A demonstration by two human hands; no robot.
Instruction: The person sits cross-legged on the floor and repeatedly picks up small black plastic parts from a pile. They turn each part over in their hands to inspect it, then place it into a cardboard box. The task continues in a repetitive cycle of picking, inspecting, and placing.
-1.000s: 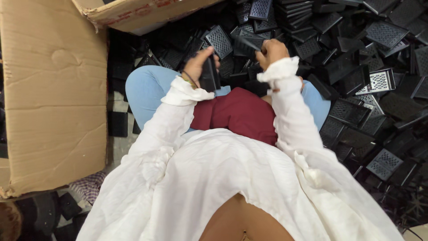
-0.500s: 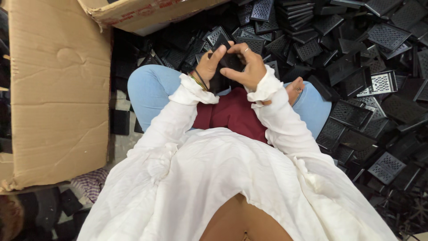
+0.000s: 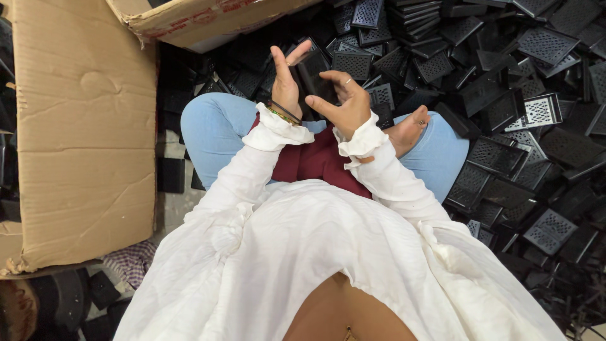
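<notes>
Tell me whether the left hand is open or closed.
Open. The left hand is raised with fingers extended and spread, palm toward the right hand, above a black perforated part; whether it grips that part cannot be told.

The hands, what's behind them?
Behind the left hand and right hand lies a heap of black perforated plastic pieces. One dark piece shows between them; the floor underneath is covered.

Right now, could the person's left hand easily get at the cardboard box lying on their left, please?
Probably yes: the left hand is raised and looks empty, and nothing stands between it and the cardboard box.
</notes>
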